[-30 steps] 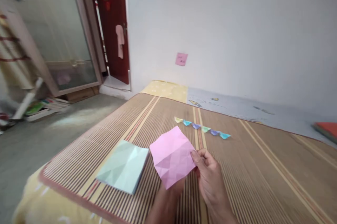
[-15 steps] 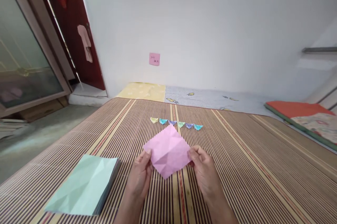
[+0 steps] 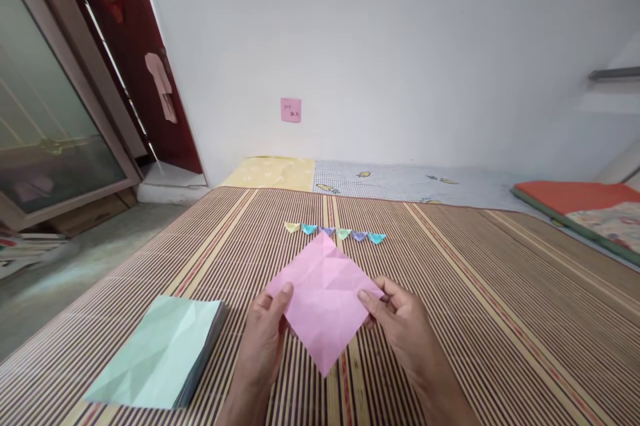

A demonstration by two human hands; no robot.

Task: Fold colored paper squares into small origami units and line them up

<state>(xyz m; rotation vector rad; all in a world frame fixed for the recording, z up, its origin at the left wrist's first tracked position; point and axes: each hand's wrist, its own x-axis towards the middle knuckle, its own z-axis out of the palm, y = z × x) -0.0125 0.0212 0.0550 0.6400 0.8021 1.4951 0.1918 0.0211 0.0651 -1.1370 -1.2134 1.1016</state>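
A square sheet of pink paper [image 3: 325,306], marked with crease lines, is held up like a diamond, one corner pointing away and one toward me. My left hand [image 3: 267,323] pinches its left corner, thumb on top. At the right corner, my right hand [image 3: 395,316] grips the sheet the same way. Just beyond the paper's far corner lies a row of small folded paper pieces [image 3: 343,234] in yellow, blue, purple and green. The purple piece behind the tip is partly hidden.
To the left, a stack of paper [image 3: 155,353] with a creased mint-green sheet on top lies on the striped mat [image 3: 480,346]. A folded orange-and-floral cloth [image 3: 575,199] sits at the far right. A pink note [image 3: 291,110] is stuck on the white wall.
The pink paper has been spread flatter and wider, its near corner reaching closer to me. My right hand has moved slightly right, and the view has shifted a little.
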